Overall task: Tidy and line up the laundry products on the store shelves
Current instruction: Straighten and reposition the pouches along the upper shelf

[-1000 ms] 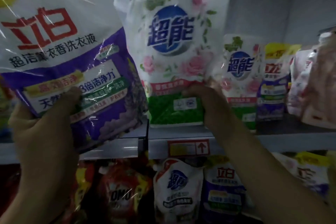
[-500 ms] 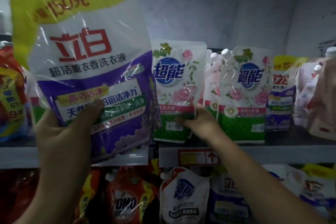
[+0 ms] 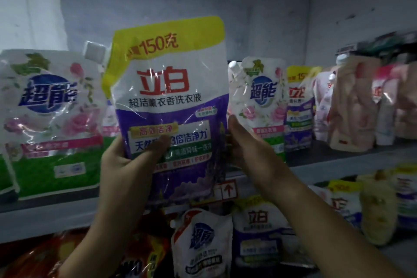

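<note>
A white, purple and yellow detergent pouch (image 3: pixel 171 106) is held upright in front of the upper shelf (image 3: pixel 338 163). My left hand (image 3: pixel 128 165) grips its lower left corner, thumb on the front. At the pouch's lower right edge is my right hand (image 3: pixel 248 149), thumb up, its fingers curled behind the pouch. A large rose-print pouch (image 3: pixel 45 119) stands on the shelf to the left. A smaller rose-print pouch (image 3: pixel 261 101) stands just right of my right hand, with a second purple pouch (image 3: pixel 299 108) beside it.
Pale pink and beige pouches (image 3: pixel 352 106) crowd the upper shelf's right end. The lower shelf holds a white-and-blue pouch (image 3: pixel 203 244), a purple-and-white pouch (image 3: pixel 259 230), red pouches (image 3: pixel 33 257) at the left and yellowish ones (image 3: pixel 376 207) at the right. A grey wall backs the shelves.
My right hand has let go of the rose-print pouch and come to the purple pouch's right edge. My left hand has brought the purple pouch to the middle, and the view has shifted right.
</note>
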The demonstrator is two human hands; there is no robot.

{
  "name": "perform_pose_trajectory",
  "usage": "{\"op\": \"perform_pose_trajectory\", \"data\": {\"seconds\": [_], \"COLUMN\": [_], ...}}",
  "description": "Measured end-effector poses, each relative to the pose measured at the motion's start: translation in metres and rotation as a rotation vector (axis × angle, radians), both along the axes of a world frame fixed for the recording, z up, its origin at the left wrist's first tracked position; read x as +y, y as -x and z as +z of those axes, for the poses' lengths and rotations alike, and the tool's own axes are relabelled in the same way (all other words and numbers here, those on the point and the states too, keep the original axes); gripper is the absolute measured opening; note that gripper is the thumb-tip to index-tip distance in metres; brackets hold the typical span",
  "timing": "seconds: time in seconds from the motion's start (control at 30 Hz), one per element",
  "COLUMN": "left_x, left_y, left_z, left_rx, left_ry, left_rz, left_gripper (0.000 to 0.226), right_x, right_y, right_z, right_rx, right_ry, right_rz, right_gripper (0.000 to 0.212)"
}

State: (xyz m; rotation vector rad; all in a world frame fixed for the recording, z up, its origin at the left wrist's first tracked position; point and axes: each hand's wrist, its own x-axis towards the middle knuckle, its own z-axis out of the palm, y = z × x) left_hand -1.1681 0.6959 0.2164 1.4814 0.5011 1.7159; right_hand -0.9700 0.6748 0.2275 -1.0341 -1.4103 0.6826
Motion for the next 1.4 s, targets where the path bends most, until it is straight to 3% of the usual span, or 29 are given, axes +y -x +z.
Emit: {"op": "perform_pose_trajectory", "data": {"seconds": [0.13, 0.33, 0.43, 0.83, 1.0, 1.07, 1.13, 1.23, 1.3, 1.4], "left_x": [0.000, 0.006, 0.006, 0.035, 0.045, 0.046, 0.044, 0.041, 0.039, 0.036], "left_y": [-0.048, -0.132, -0.178, -0.360, -0.382, -0.379, -0.370, -0.352, -0.341, -0.336], "left_z": [0.007, 0.017, 0.019, 0.015, -0.009, -0.010, -0.009, -0.005, -0.004, -0.008], "left_rx": [0.043, 0.137, 0.136, 0.174, 0.289, 0.297, 0.302, 0.433, 0.508, 0.748], "left_ry": [-0.035, -0.117, -0.100, -0.152, -0.057, -0.007, 0.030, 0.022, 0.028, -0.038], "left_rz": [-0.141, -0.293, -0.337, -0.127, 0.018, 0.053, 0.005, 0.031, 0.072, 0.292], "left_gripper": [0.020, 0.018, 0.021, 0.026, 0.028, 0.015, 0.016, 0.026, 0.036, 0.034], "right_x": [-0.025, -0.032, -0.034, 0.025, 0.056, 0.055, 0.050, 0.027, 0.014, 0.008], "right_y": [-0.022, -0.088, -0.123, -0.287, -0.325, -0.332, -0.342, -0.344, -0.343, -0.333], "right_z": [0.004, 0.001, 0.010, 0.032, 0.005, 0.004, 0.007, 0.022, 0.041, 0.082], "right_rx": [0.037, 0.378, 0.435, 0.478, 0.338, 0.229, 0.123, -0.028, -0.244, -0.741], "right_ry": [-0.033, -0.013, -0.052, -0.074, 0.053, 0.055, 0.045, -0.109, -0.315, -0.533], "right_rz": [-0.056, -0.294, -0.359, -0.409, -0.373, -0.313, -0.273, -0.205, -0.289, -0.513], "right_gripper": [0.037, 0.029, 0.025, 0.029, 0.034, 0.026, 0.018, 0.038, 0.060, 0.056]}}
